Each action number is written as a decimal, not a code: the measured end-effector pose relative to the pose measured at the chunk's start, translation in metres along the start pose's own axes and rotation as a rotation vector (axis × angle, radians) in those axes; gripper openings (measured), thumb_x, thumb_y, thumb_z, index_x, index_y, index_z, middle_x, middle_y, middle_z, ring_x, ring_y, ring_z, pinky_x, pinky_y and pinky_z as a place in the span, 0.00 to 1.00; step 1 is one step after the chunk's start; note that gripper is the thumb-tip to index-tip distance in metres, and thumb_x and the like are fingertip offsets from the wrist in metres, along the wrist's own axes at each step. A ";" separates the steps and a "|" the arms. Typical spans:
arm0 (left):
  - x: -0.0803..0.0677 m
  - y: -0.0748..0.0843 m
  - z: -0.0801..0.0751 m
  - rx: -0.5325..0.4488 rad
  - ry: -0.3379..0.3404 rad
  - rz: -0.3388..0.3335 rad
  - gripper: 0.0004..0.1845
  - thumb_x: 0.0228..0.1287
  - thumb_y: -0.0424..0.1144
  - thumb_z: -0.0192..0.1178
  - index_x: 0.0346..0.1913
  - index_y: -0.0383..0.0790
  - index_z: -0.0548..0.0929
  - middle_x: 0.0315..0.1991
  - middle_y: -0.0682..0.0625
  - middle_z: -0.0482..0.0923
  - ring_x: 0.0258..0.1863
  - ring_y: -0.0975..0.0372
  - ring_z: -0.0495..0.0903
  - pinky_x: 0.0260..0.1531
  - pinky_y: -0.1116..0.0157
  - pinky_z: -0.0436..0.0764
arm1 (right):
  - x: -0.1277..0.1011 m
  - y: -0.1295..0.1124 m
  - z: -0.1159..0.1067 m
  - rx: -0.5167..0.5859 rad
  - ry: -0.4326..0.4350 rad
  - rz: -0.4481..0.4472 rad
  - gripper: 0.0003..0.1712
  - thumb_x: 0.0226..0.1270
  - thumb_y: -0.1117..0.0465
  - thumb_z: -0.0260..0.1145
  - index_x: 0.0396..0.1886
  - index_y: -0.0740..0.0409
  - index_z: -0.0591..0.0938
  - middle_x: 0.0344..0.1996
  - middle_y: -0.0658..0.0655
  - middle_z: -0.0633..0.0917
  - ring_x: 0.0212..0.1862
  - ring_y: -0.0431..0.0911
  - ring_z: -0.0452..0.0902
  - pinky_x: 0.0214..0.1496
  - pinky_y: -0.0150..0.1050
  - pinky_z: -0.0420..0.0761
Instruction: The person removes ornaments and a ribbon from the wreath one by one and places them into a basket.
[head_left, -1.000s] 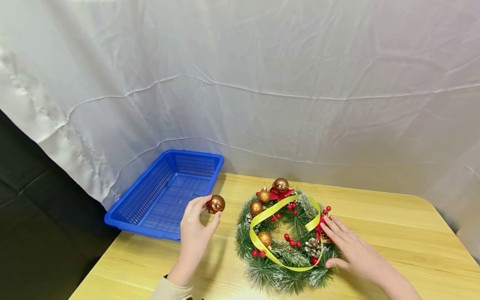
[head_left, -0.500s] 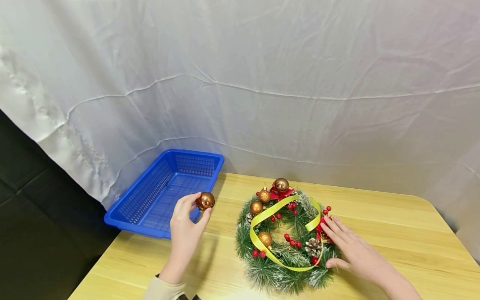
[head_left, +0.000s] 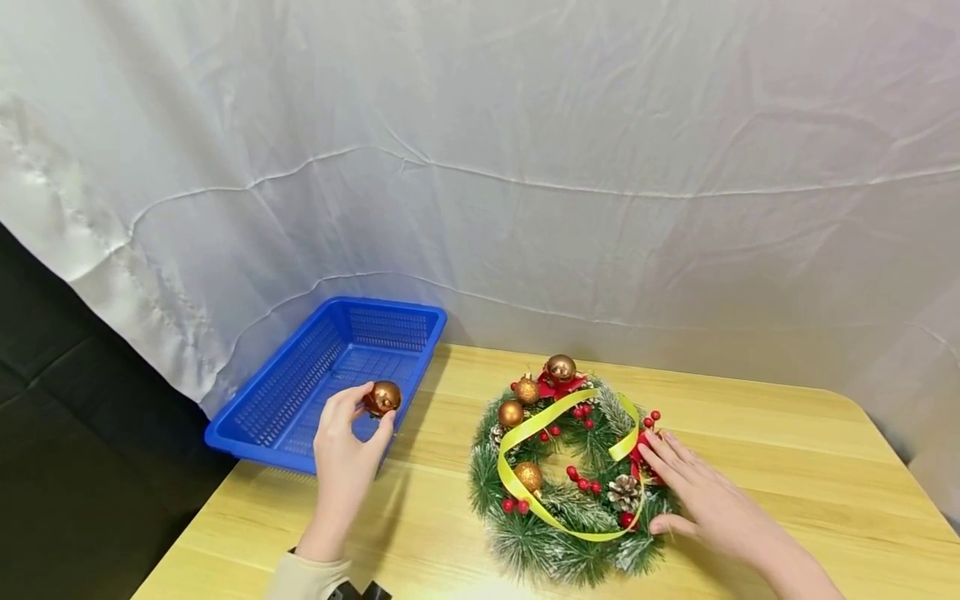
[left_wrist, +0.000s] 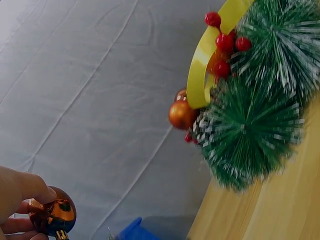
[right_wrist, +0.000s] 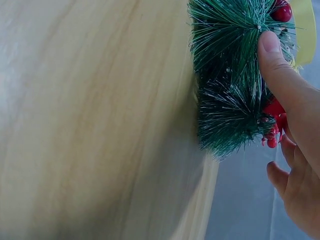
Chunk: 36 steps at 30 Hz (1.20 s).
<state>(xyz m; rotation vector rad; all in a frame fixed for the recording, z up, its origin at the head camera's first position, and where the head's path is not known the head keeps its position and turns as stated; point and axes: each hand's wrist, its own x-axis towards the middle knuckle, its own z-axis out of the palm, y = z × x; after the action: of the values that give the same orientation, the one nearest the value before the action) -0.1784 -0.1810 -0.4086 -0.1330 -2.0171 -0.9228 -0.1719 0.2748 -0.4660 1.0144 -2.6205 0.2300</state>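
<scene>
Presently:

- Left hand (head_left: pixel 341 454): fingertips pinch a copper bauble (head_left: pixel 384 397), raised clear of the table (head_left: pixel 787 467) and poised over the near edge of the basket (head_left: pixel 258 446), well apart from the wreath (head_left: pixel 570 479). A fingertip pinch suits so small and round a thing.
- Bauble: cap end faces down in the left wrist view; touches nothing but fingers.
- Right hand (head_left: pixel 712 504): fingers straight and relaxed, laid flat on the wreath's right side, thumb pressed into the needles — apparently steadying it.
- Wreath: flat on the table, with yellow ribbon (head_left: pixel 525 492), red berries, pinecones and other baubles attached.
- Basket: blue, at the table's left rear.
</scene>
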 end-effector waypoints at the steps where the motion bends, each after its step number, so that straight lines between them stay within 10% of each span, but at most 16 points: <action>1: 0.001 -0.002 -0.001 0.008 0.002 -0.007 0.23 0.42 0.24 0.74 0.47 0.30 0.83 0.46 0.40 0.78 0.40 0.53 0.81 0.41 0.69 0.79 | 0.000 0.000 0.000 0.001 0.000 -0.001 0.54 0.53 0.35 0.65 0.71 0.64 0.62 0.71 0.65 0.57 0.75 0.47 0.34 0.71 0.28 0.30; 12: 0.006 -0.025 -0.012 0.071 -0.005 -0.069 0.23 0.42 0.23 0.74 0.46 0.28 0.82 0.45 0.38 0.77 0.42 0.51 0.79 0.41 0.76 0.77 | 0.002 -0.001 -0.001 0.003 0.002 -0.013 0.53 0.53 0.36 0.64 0.71 0.65 0.61 0.71 0.65 0.57 0.74 0.44 0.31 0.71 0.30 0.31; 19: 0.009 -0.036 -0.017 0.121 -0.044 -0.104 0.23 0.43 0.25 0.74 0.47 0.28 0.81 0.45 0.37 0.77 0.39 0.50 0.79 0.39 0.63 0.79 | 0.002 -0.002 -0.001 -0.003 -0.002 -0.007 0.54 0.53 0.36 0.64 0.71 0.64 0.61 0.71 0.65 0.57 0.74 0.44 0.30 0.72 0.31 0.32; 36: 0.018 -0.054 -0.030 0.186 -0.314 -0.178 0.21 0.46 0.26 0.71 0.47 0.26 0.80 0.43 0.33 0.77 0.38 0.44 0.79 0.40 0.49 0.79 | 0.002 -0.002 0.001 -0.005 -0.011 0.012 0.54 0.53 0.36 0.64 0.72 0.63 0.61 0.72 0.64 0.57 0.74 0.43 0.30 0.72 0.32 0.32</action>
<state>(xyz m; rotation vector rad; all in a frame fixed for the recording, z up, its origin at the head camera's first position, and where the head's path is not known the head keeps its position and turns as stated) -0.1913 -0.2436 -0.4146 0.0060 -2.4265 -0.8584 -0.1720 0.2718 -0.4663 1.0010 -2.6366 0.2215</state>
